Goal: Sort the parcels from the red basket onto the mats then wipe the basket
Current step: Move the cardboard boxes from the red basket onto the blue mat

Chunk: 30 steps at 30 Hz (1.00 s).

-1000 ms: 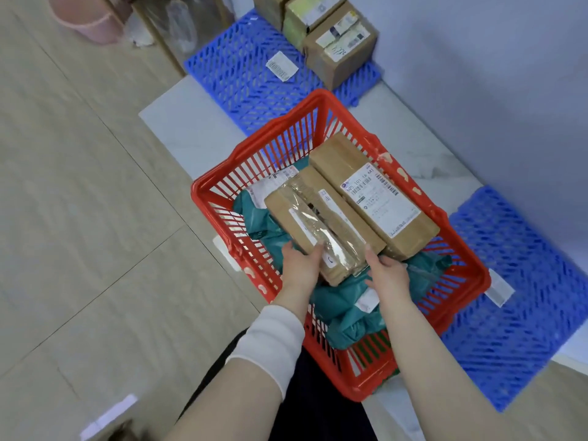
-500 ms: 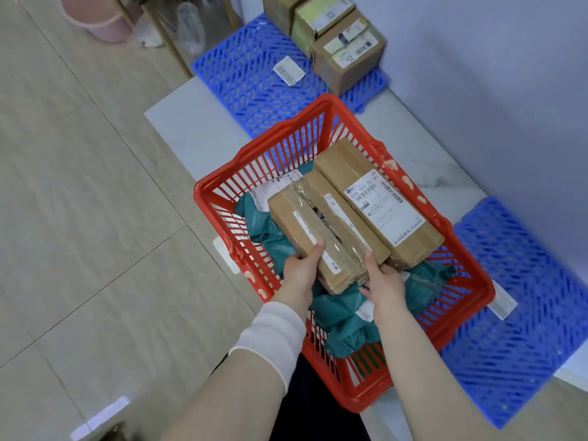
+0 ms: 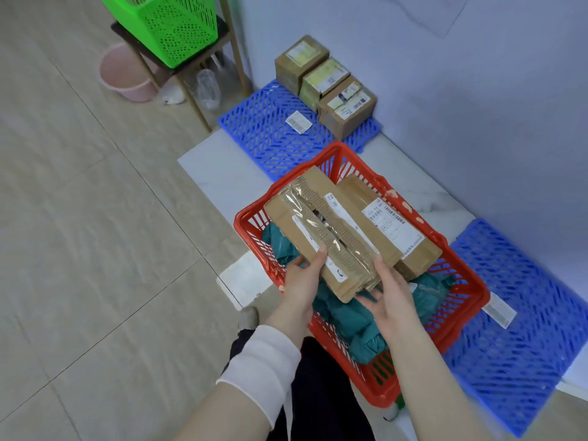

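A long brown taped parcel (image 3: 321, 224) is lifted above the red basket (image 3: 458, 316). My left hand (image 3: 302, 281) grips its near left corner and my right hand (image 3: 388, 291) holds its near right end from below. A second brown box with a white label (image 3: 391, 224) lies in the basket on teal bags (image 3: 346, 316). One blue mat (image 3: 264, 135) lies beyond the basket with three boxes (image 3: 327, 84) on it. Another blue mat (image 3: 525, 329) lies to the right.
A green perforated basket (image 3: 171, 23) sits on a dark stool at the back left, with a pink bucket (image 3: 124, 74) on the floor beside it. A pale wall runs along the right. The basket rests on a white marble slab (image 3: 222, 173).
Both hands have raised the taped parcel up out of the basket. My view has tilted upward, bringing the green basket and stool into sight.
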Each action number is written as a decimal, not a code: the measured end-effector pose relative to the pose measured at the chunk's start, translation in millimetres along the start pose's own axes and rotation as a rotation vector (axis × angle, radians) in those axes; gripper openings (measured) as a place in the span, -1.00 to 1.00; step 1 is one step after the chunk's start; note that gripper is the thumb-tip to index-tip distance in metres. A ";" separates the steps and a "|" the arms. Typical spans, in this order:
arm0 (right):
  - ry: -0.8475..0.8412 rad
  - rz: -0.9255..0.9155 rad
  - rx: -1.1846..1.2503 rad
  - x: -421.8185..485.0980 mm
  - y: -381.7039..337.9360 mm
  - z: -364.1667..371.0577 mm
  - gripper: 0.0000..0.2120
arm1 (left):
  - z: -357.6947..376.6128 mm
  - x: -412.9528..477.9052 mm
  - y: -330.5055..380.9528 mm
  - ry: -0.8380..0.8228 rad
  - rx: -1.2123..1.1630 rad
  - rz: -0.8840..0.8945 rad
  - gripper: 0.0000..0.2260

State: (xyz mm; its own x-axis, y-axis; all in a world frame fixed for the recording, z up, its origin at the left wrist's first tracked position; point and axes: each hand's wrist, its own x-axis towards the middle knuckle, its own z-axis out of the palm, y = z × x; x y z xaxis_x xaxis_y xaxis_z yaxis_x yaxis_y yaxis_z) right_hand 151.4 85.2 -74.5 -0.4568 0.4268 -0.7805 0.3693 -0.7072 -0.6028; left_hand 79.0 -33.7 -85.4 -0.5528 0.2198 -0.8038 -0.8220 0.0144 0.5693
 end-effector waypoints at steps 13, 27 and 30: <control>-0.050 -0.260 -0.262 -11.5 -40.0 148.6 -0.70 | -175.8 42.5 203.8 -0.120 0.277 0.267 -0.26; 0.064 -0.332 -0.277 30.7 -71.4 252.2 -0.19 | -193.9 93.8 273.6 -0.210 0.146 0.211 -0.64; 0.037 -0.269 -0.257 37.4 -52.2 291.0 -0.29 | -187.1 105.4 286.1 -0.169 0.032 0.190 -0.65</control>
State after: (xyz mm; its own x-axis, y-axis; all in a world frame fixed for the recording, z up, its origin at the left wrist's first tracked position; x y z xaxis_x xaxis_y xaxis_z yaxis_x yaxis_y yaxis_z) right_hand -120.5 -25.9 -24.1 -0.5374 0.6017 -0.5909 0.4330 -0.4044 -0.8056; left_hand -240.1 -188.9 -39.6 -0.6645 0.3809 -0.6429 -0.6991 -0.0129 0.7149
